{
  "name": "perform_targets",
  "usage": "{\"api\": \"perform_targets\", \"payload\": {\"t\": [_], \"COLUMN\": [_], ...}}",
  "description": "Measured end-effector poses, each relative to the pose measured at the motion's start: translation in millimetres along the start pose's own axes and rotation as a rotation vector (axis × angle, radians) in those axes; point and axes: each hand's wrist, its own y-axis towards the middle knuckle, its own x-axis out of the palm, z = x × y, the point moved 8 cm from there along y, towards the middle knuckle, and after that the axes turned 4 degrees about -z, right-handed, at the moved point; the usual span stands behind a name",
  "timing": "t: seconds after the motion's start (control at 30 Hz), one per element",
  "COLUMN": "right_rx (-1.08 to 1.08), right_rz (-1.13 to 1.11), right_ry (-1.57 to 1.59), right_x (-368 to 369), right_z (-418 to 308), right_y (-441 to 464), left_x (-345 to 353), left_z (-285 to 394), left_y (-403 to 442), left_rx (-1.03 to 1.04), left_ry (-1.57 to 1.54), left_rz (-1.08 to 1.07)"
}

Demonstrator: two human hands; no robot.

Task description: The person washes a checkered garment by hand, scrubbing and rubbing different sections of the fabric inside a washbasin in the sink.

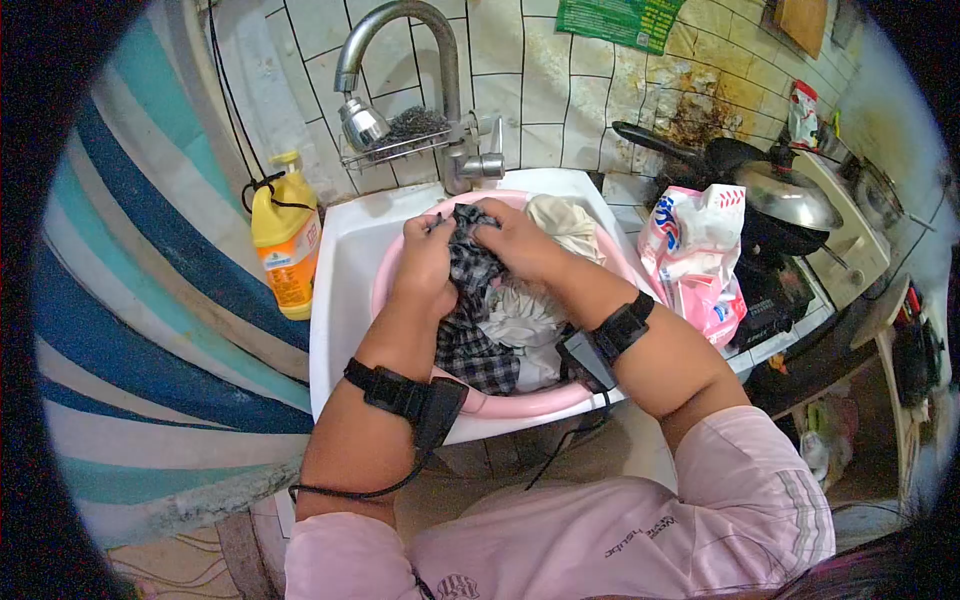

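A black-and-white checked cloth [470, 335] hangs down from both hands into a pink basin [530, 404]. My left hand [428, 262] is closed on its upper left part. Opposite it, my right hand [518, 240] grips the same cloth near the basin's far rim. White cloth [520, 320] lies bunched in the basin beside the checked one, and a cream cloth [565, 226] rests at the far right rim. Most fingertips are tucked into the fabric, so their exact hold is partly hidden.
The basin sits in a white sink [335, 300] under a metal faucet [450, 90]. A yellow jug [285, 240] stands left. To the right are a pink-and-white bag [695, 255], a lidded pan [795, 200] and a stove [850, 235]. Straps and cables are on both forearms.
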Motion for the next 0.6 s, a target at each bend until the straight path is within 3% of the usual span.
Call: {"api": "perform_targets", "payload": {"t": [0.03, 0.13, 0.2, 0.27, 0.33, 0.4, 0.53, 0.6], "right_rx": [0.000, -0.392, -0.380, -0.370, -0.466, -0.547, -0.605, -0.622], "right_rz": [0.000, 0.298, 0.311, 0.324, 0.274, 0.134, 0.003, 0.028], "right_ry": [0.001, -0.285, -0.253, -0.222, -0.406, -0.520, -0.581, -0.644], "right_x": [-2.9, -27.1, -33.2, -38.0, -23.8, -5.2, 23.6, 31.6], "right_z": [7.1, -11.0, -1.0, 9.4, -7.4, -18.3, -42.9, -52.7], "right_y": [6.0, 3.9, 12.6, 16.0, 1.0, -3.4, -25.0, -35.4], "left_x": [4.1, 2.8, 11.3, 7.3, 13.1, 9.9, 3.5, 3.0], "left_z": [-5.9, -36.1, -49.2, -59.8, -53.1, -26.6, -7.6, -14.9], "left_y": [1.9, 16.7, 11.6, 19.6, 11.8, -4.7, -8.8, 1.6], "left_rx": [-0.061, -0.197, -0.332, -0.343, -0.351, -0.296, -0.197, -0.231], "left_ry": [0.042, 0.076, 0.116, 0.106, 0.093, 0.099, 0.055, -0.098], "left_rz": [-0.095, -0.239, -0.398, -0.380, -0.362, -0.146, -0.050, -0.137]}}
